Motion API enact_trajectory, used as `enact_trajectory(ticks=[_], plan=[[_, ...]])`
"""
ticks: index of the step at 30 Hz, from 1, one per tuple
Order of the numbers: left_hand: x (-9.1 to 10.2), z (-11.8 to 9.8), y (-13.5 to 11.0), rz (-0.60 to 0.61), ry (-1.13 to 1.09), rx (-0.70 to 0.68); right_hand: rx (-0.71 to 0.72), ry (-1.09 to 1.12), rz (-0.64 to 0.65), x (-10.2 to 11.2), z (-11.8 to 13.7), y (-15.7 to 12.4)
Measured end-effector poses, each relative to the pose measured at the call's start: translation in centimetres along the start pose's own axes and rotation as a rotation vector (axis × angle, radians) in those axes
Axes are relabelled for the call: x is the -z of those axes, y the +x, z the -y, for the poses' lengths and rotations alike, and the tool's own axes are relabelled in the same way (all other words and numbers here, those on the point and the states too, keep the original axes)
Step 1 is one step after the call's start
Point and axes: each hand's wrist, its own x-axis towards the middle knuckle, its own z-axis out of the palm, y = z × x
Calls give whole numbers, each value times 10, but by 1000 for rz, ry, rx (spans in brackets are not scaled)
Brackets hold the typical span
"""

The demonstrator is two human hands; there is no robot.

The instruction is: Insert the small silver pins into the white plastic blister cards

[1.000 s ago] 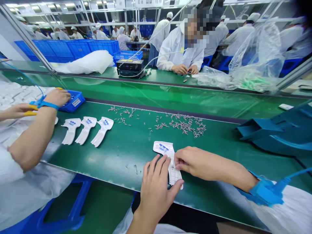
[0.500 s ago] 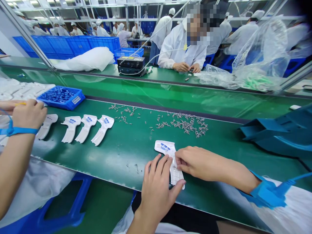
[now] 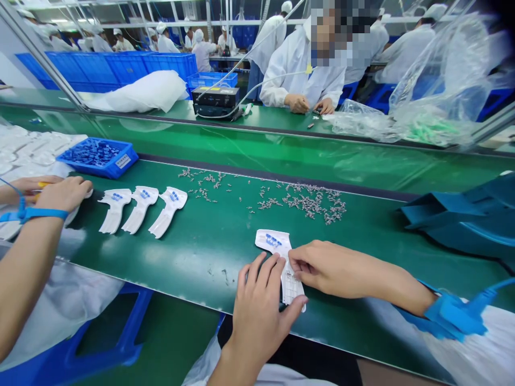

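White, curved, pistol-shaped plastic shell: lying on the glossy green tabletop close to the person's edge, wide head pointing away, narrow ribbed end pointing toward the body. It is showing its inner face upward, presumably so that the ribs stay reachable. Small bright blue fittings are sitting in the head.

Left hand: spreading palm down, fingertips reaching the shell's left side, thumb stretching to the lower end. It is probably steadying the piece from two sides, not lifting it.

Right hand: coming in from the opposite side, fingers curling, forefinger and thumb lying near each other at the shell's right edge. Cannot tell whether they are pinching anything; the gap is too hidden. A bright blue wrist strap is circling that wrist, its cord trailing right.

Beyond the shell: tiny loose grey metallic pieces are lying scattered toward the far edge, likely left loose for easy picking.

Left along the table: three similar white plastic shells are lying side by side, also showing blue fittings. Farther left, a neighbour's hands are working near a shallow blue plastic tray holding small dark-blue parts.
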Motion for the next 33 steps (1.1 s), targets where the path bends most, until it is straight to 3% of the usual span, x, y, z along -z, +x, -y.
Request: enact_trajectory(ticks=[19,26,29,33], plan=[[0,0,1,-6,27,-6,-81,67,3,-3,-4,7],[0,1,2,-44,10,-15,-91,484,28,-8,-19,8],[-2,3,-1,-127,29,-25,-78,738,-83,-27,-19,1],[-13,7,-5,-225,56,-41,-165,1092,-250,-63,-19,-4]])
